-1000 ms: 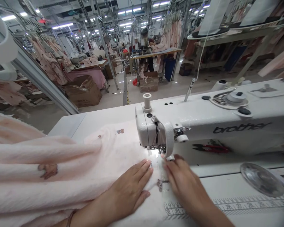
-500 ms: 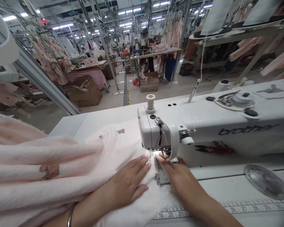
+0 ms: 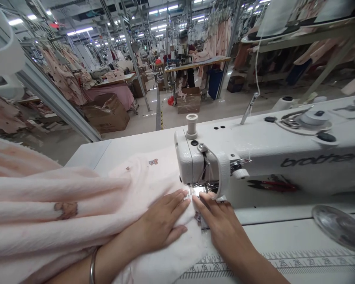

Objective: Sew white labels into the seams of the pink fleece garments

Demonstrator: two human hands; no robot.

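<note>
Pale pink plush fabric (image 3: 100,221) with small printed bears lies over the left of the sewing machine's bed. My left hand (image 3: 162,221) rests flat on it, thumb apart, fingertips just left of the lit presser foot area. Close on the other side, my right hand (image 3: 221,219) has its fingers stretched toward the needle, the index fingertip at the fabric's edge. Its other fingertips are partly hidden behind the white guard of the sewing machine (image 3: 198,157). The fabric runs under the machine head; the needle itself is hard to make out.
Red-handled thread snips (image 3: 273,185) lie under the machine arm. A clear round dish-like object (image 3: 337,227) is at the right, above a printed ruler scale (image 3: 296,260). Beyond are cardboard boxes (image 3: 106,114), hanging garments and a person at another table (image 3: 198,64).
The right hand's fingers have shifted left and show more clearly beside the needle area. The left hand stays flat on the fabric. The whole view has turned slightly, placing the machine further right.
</note>
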